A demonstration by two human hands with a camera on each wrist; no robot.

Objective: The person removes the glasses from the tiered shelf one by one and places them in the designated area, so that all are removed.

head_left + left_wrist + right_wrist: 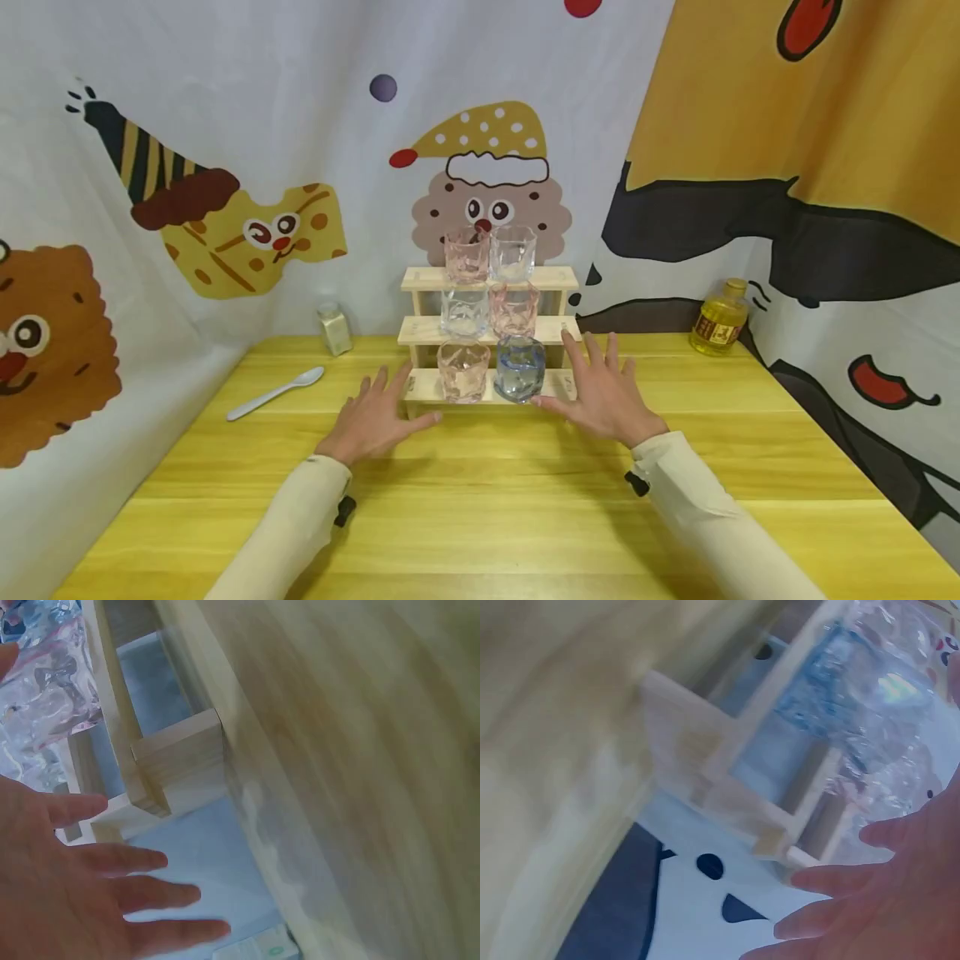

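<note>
A three-step wooden stand (420,330) bears clear, pink and blue tumblers, two on each step. On the lowest step a pinkish glass (463,372) sits left of a blue glass (520,369). My left hand (378,421) is spread beside the stand's lower left end, fingers straight and holding nothing. At the lower right end my right hand (603,396) is spread likewise, its thumb tip right by the blue glass. Both wrist views show spread fingers alongside the stand's side frame (180,761).
A white spoon (276,393) lies on the wooden table (480,517) at the left. Behind it stands a small capped jar (334,330). An oil bottle (720,319) stands at the back right. A cartoon-printed curtain (300,100) hangs close behind the stand.
</note>
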